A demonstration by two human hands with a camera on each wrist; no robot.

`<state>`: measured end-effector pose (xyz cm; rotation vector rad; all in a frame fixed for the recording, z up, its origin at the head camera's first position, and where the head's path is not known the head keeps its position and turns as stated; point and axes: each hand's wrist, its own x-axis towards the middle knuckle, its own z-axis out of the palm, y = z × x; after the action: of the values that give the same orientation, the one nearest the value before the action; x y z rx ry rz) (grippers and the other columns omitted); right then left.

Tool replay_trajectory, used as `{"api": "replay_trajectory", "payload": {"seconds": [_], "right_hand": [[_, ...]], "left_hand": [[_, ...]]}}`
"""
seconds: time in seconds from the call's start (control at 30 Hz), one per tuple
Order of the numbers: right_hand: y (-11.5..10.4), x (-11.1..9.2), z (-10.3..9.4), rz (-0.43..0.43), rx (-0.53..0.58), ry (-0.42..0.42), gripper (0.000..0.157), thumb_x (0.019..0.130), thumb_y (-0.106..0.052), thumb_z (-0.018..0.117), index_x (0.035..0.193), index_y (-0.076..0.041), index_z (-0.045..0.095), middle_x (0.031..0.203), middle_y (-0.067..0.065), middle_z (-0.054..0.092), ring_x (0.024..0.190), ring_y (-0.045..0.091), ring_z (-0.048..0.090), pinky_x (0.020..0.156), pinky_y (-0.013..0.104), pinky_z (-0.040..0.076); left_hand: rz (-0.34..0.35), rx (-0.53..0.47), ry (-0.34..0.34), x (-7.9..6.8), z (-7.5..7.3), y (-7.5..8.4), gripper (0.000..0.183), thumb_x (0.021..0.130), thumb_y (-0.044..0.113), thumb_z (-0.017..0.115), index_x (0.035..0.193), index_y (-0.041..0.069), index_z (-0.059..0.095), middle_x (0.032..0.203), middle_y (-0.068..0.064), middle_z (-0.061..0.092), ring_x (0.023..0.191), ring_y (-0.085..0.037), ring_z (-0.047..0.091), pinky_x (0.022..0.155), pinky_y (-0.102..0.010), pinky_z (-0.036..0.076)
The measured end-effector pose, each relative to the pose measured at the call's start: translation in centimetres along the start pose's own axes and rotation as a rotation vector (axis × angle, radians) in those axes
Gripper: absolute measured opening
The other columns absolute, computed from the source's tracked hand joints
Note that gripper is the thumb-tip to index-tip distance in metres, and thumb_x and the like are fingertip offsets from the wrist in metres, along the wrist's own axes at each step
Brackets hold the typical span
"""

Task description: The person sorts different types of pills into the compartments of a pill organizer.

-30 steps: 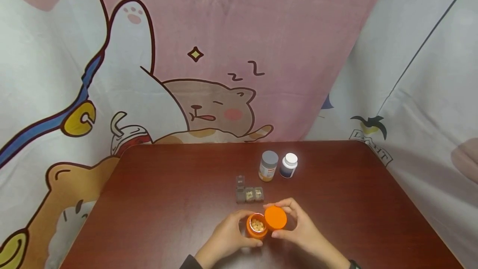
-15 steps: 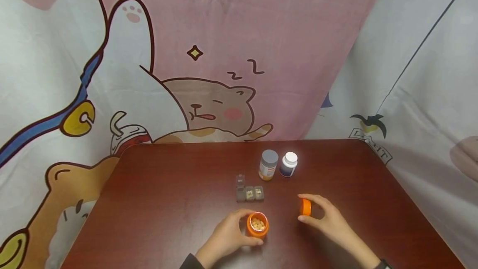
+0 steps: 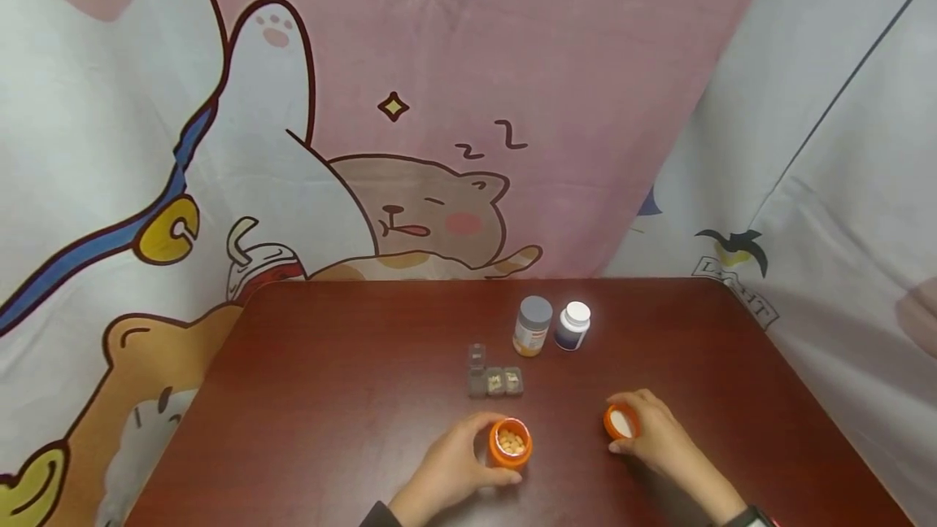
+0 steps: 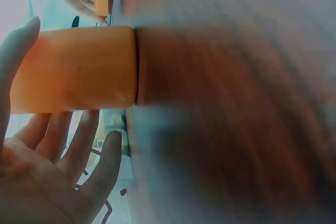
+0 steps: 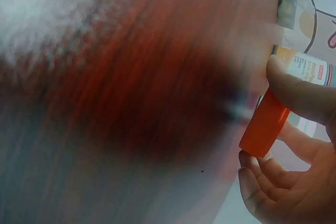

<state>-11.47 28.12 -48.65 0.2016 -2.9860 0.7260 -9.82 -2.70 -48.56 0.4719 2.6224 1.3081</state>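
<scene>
An orange pill bottle, its mouth uncovered and pale tablets showing inside, stands upright on the table. My left hand grips it from the left, thumb on the near side and fingers on the far side; the left wrist view shows the bottle's base at the tabletop. Off to the right, my right hand pinches the orange cap by its rim, white inner face turned toward the head camera. In the right wrist view the cap sits tilted between thumb and fingers, low over the table.
Behind the bottle lies a clear pill organizer with one lid raised and tablets in two compartments. Farther back stand a grey-lidded jar and a white-capped bottle. A printed cloth hangs along the table's far edge.
My right hand has carried the cap away from the bottle to the right and turned it so its white inside shows. My left hand keeps its grip on the bottle.
</scene>
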Motion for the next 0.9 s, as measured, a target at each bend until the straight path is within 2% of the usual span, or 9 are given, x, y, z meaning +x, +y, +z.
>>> {"api": "replay_trajectory", "payload": {"seconds": [0.23, 0.33, 0.47, 0.53, 0.67, 0.8, 0.9], "right_hand": [[0.5, -0.3, 0.4, 0.019, -0.059, -0.05, 0.062, 0.049, -0.023, 0.086, 0.107, -0.012, 0.067, 0.103, 0.014, 0.063, 0.098, 0.033, 0.055, 0.08, 0.052, 0.05], [0.6, -0.4, 0.5, -0.009, -0.071, -0.04, 0.065, 0.048, -0.024, 0.086, 0.109, -0.012, 0.066, 0.107, 0.015, 0.062, 0.101, 0.034, 0.054, 0.081, 0.053, 0.05], [-0.1, -0.3, 0.4, -0.11, -0.082, 0.006, 0.075, 0.046, -0.028, 0.087, 0.115, -0.011, 0.063, 0.12, 0.02, 0.06, 0.111, 0.038, 0.048, 0.086, 0.058, 0.047], [-1.0, -0.1, 0.4, -0.175, -0.073, 0.02, 0.079, 0.046, -0.028, 0.087, 0.119, -0.01, 0.06, 0.126, 0.022, 0.057, 0.116, 0.038, 0.045, 0.089, 0.061, 0.046], [-3.9, 0.1, 0.9, -0.267, -0.012, 0.004, 0.085, 0.048, -0.025, 0.087, 0.125, -0.01, 0.056, 0.131, 0.02, 0.055, 0.12, 0.034, 0.046, 0.093, 0.059, 0.046], [-7.3, -0.2, 2.0, -0.264, 0.11, -0.118, 0.093, 0.052, -0.027, 0.086, 0.133, -0.007, 0.046, 0.132, 0.019, 0.054, 0.121, 0.035, 0.047, 0.096, 0.057, 0.046], [-9.3, -0.5, 2.9, -0.238, 0.257, -0.239, 0.098, 0.056, -0.033, 0.084, 0.138, -0.004, 0.038, 0.136, 0.022, 0.051, 0.124, 0.039, 0.044, 0.098, 0.062, 0.042]], "left_hand": [[0.016, 0.041, -0.027, -0.1, -0.3, 0.1, 0.077, 0.058, 0.05, 0.079, 0.126, 0.023, 0.054, 0.124, 0.0, 0.065, 0.113, -0.021, 0.057, 0.093, -0.051, 0.049], [0.042, -0.058, -0.083, 0.1, -1.1, -0.2, 0.08, 0.064, 0.042, 0.079, 0.133, 0.019, 0.045, 0.128, -0.006, 0.063, 0.113, -0.025, 0.057, 0.089, -0.053, 0.05], [0.113, -0.228, -0.114, 0.6, -2.7, -1.0, 0.068, 0.082, 0.033, 0.066, 0.137, 0.004, 0.038, 0.129, -0.021, 0.059, 0.113, -0.035, 0.056, 0.089, -0.058, 0.05], [0.116, -0.213, -0.083, 1.0, -3.5, -1.5, 0.064, 0.087, 0.035, 0.06, 0.136, 0.001, 0.038, 0.129, -0.025, 0.058, 0.114, -0.038, 0.054, 0.091, -0.06, 0.048], [0.01, -0.156, 0.027, 2.4, -4.5, -2.3, 0.068, 0.084, 0.033, 0.066, 0.135, -0.003, 0.039, 0.128, -0.027, 0.058, 0.113, -0.038, 0.055, 0.096, -0.06, 0.046], [-0.095, -0.181, 0.129, 4.0, -4.5, -3.3, 0.075, 0.076, 0.015, 0.074, 0.136, -0.009, 0.036, 0.127, -0.03, 0.057, 0.11, -0.04, 0.056, 0.093, -0.058, 0.048], [-0.128, -0.217, 0.146, 5.0, -4.1, -4.0, 0.084, 0.069, 0.007, 0.077, 0.137, -0.011, 0.031, 0.128, -0.031, 0.055, 0.112, -0.041, 0.054, 0.092, -0.056, 0.05]]}}
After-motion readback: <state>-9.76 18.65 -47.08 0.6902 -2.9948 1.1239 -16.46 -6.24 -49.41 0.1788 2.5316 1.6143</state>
